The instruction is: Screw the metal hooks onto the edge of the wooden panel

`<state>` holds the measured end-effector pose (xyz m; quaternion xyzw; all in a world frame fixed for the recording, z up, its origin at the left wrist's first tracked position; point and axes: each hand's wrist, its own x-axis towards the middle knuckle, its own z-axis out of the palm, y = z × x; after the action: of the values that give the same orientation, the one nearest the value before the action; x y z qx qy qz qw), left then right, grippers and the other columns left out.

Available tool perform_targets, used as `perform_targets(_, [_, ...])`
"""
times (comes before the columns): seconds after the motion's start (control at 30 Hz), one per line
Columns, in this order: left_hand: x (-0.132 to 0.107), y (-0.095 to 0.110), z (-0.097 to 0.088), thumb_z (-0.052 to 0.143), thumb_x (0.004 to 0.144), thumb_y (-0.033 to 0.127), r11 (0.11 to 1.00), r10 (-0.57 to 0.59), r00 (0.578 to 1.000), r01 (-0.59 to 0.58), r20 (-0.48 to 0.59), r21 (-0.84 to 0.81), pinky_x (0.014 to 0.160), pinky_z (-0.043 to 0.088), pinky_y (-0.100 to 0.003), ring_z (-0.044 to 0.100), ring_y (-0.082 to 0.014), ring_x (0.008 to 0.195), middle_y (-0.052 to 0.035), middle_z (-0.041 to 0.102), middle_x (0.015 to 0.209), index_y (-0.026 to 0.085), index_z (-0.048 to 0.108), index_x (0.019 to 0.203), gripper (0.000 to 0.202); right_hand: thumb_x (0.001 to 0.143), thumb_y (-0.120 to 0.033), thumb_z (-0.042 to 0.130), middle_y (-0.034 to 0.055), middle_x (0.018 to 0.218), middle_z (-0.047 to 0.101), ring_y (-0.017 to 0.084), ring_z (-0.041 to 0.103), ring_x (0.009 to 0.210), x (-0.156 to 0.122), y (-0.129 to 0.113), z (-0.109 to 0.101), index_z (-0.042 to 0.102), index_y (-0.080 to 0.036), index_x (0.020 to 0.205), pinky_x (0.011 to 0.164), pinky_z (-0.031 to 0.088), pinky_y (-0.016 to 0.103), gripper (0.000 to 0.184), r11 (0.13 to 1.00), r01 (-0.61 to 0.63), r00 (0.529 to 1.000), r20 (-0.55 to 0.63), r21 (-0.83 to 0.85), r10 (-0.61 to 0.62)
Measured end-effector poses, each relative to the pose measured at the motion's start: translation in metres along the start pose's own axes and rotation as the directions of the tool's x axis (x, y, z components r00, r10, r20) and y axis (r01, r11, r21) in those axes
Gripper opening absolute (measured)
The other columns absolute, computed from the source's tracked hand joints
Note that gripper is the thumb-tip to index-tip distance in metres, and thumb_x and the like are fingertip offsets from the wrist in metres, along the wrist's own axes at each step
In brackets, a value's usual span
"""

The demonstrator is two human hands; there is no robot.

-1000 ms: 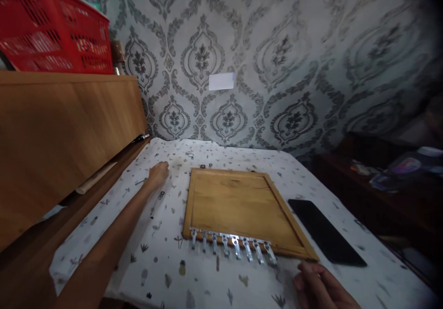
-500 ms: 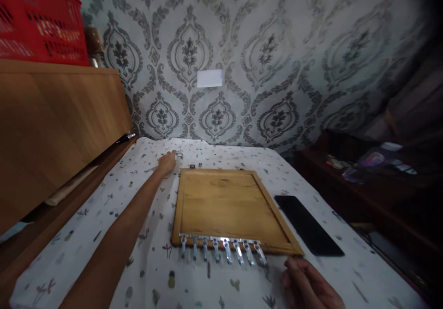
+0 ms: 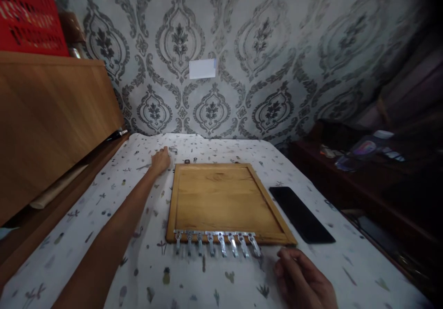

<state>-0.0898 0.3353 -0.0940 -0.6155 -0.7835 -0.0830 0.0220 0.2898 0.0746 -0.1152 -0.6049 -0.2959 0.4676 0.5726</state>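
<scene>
My left hand [image 3: 161,160] reaches to the far left of the cloth with its fingers closed. A thin grey pointed thing [image 3: 143,166] shows on one side of it and a small metallic loop [image 3: 173,150] on the other; whether they belong together I cannot tell. Closer to me, my right hand [image 3: 304,279] has thumb and fingers pinched together, anything between them hidden. It is beside the near right corner of a framed wooden board [image 3: 218,198]. Several silvery metal clips [image 3: 221,244] form a row along the board's near edge, their ends sticking out over the cloth.
A black phone-like slab [image 3: 301,214] lies right of the board. Small dark pieces [image 3: 187,161] are behind it. The patterned white cloth [image 3: 194,281] covers the table. A wooden cabinet [image 3: 51,129] bearing a red basket [image 3: 31,18] stands left; a plastic bottle [image 3: 363,149] is at right.
The whole view has shifted, so everything sits slightly further left and up. Both hands keep nearly the same places relative to the board. Nothing was visibly picked up or put down.
</scene>
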Motion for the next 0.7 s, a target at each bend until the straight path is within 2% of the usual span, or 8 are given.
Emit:
perform_targets(0.1, [-0.022, -0.002, 0.002, 0.043, 0.105, 0.025, 0.995, 0.095, 0.995, -0.095, 0.005, 0.015, 0.102, 0.054, -0.045, 0.067, -0.0292, 0.122, -0.0189, 0.069, 0.131, 0.012, 0.047, 0.148, 0.045, 0.058, -0.071, 0.090, -0.0040, 0.053, 0.057, 0.006, 0.040, 0.041, 0.003, 0.000, -0.002, 0.062, -0.019, 0.075, 0.040, 0.028, 0.017, 0.062, 1.000, -0.013, 0.999, 0.043, -0.003, 0.013])
perform_targets(0.2, [-0.050, -0.008, 0.004, 0.036, 0.105, 0.027, 0.972, 0.234, 0.972, -0.234, 0.023, 0.011, 0.102, 0.053, -0.043, 0.069, -0.0301, 0.119, -0.0182, 0.073, 0.121, 0.014, 0.045, 0.149, 0.047, 0.055, -0.072, 0.091, -0.0032, 0.051, 0.058, 0.007, 0.042, 0.040, 0.005, 0.000, -0.002, 0.062, -0.020, 0.074, 0.039, 0.028, 0.018, 0.063, 0.999, -0.013, 0.999, 0.040, 0.030, 0.012])
perform_targets(0.3, [-0.078, -0.019, 0.005, 0.034, 0.103, 0.026, 0.918, 0.395, 0.918, -0.394, 0.035, -0.029, 0.105, 0.051, -0.039, 0.069, -0.0265, 0.119, -0.0140, 0.073, 0.123, 0.020, 0.050, 0.145, 0.045, 0.057, -0.071, 0.090, -0.0031, 0.050, 0.058, 0.008, 0.042, 0.039, 0.005, 0.000, -0.001, 0.061, -0.020, 0.075, 0.039, 0.027, 0.019, 0.061, 0.999, -0.017, 0.998, 0.069, 0.050, 0.013])
perform_targets(0.4, [-0.101, -0.032, 0.007, 0.036, 0.100, 0.028, 0.857, 0.512, 0.858, -0.508, 0.029, -0.086, 0.103, 0.053, -0.038, 0.070, -0.0255, 0.115, -0.0126, 0.074, 0.122, 0.019, 0.056, 0.136, 0.042, 0.062, -0.069, 0.089, -0.0024, 0.051, 0.060, 0.008, 0.042, 0.039, 0.003, 0.000, 0.000, 0.061, -0.020, 0.075, 0.039, 0.025, 0.020, 0.057, 0.999, 0.005, 0.997, 0.082, 0.042, -0.009])
perform_targets(0.6, [-0.123, -0.051, 0.011, 0.037, 0.099, 0.030, 0.717, 0.667, 0.743, -0.662, -0.062, -0.218, 0.097, 0.058, -0.037, 0.072, -0.0245, 0.108, -0.0128, 0.075, 0.118, 0.018, 0.057, 0.134, 0.043, 0.064, -0.065, 0.090, -0.0018, 0.052, 0.060, 0.008, 0.043, 0.040, 0.001, -0.001, 0.001, 0.061, -0.020, 0.075, 0.040, 0.025, 0.020, 0.054, 0.997, -0.010, 0.997, 0.075, 0.076, 0.004])
perform_targets(0.7, [-0.130, -0.053, 0.008, 0.040, 0.099, 0.032, 0.702, 0.674, 0.736, -0.665, -0.065, -0.256, 0.096, 0.058, -0.037, 0.073, -0.0244, 0.104, -0.0114, 0.076, 0.108, 0.017, 0.058, 0.134, 0.042, 0.066, -0.068, 0.087, -0.0020, 0.051, 0.058, 0.008, 0.040, 0.040, 0.002, 0.001, -0.002, 0.061, -0.020, 0.075, 0.040, 0.026, 0.020, 0.055, 1.000, -0.005, 0.997, 0.079, 0.026, 0.003])
